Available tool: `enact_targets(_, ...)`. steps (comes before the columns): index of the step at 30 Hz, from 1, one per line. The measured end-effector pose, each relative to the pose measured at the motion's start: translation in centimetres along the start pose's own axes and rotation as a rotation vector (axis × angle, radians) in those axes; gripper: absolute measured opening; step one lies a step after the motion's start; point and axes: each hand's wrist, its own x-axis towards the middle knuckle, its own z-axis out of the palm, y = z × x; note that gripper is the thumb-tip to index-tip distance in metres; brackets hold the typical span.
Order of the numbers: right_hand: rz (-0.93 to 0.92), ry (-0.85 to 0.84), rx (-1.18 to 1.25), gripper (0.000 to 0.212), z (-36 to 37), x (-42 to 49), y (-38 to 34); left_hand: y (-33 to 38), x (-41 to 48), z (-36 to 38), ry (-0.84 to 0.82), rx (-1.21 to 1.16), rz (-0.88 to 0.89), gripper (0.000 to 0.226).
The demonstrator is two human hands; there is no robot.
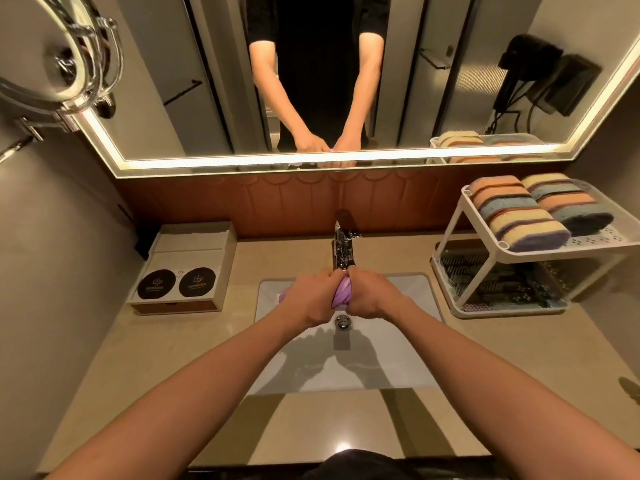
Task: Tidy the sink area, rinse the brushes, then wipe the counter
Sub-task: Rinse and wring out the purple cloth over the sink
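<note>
Both my hands meet over the white sink basin (408, 362), just under the chrome tap (343, 249). My left hand (310, 299) and my right hand (369, 294) each grip one end of a bunched purple cloth (342, 294), which is squeezed tight between them. A bit of the cloth sticks out left of my left hand. The drain plug (343, 322) lies directly below the cloth. No water stream is plainly visible. No brushes are in view.
A white two-tier rack (464, 216) stands on the beige counter (194, 348) at the right, with several striped sponges (519, 216) on top. At the left sits a box (187, 268) with two black round labels. A mirror lines the back wall.
</note>
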Motion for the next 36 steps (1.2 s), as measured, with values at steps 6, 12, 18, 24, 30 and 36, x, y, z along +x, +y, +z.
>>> enact_targets(6,-0.212,0.438,0.155,0.073,1.2,-1.7,0.8,-1.8,0.3,-1.2,-0.114,-0.83,-0.378,0.018)
enact_targets(12,-0.442,0.549,-0.107,0.088,1.7,-2.1,2.5,-0.9,-0.1,-4.1,-0.478,-1.165,-0.277,0.012)
enact_targets(18,-0.397,0.575,-0.05,0.048,1.1,-1.2,2.0,1.0,0.4,-2.9,-0.255,-0.646,-0.14,0.015)
enact_targets(24,-0.196,0.325,-0.137,0.032,0.6,-0.5,0.5,0.3,0.3,-1.5,-0.103,-0.286,-0.108,0.035)
enact_targets(30,-0.136,0.271,-0.128,0.031,1.1,-0.5,0.1,-0.2,0.3,-0.2,-0.085,-0.118,-0.026,0.059)
enact_targets(36,-0.141,0.253,-0.13,0.028,1.3,0.1,-0.4,-1.1,0.6,0.7,0.006,-0.005,-0.008,0.038)
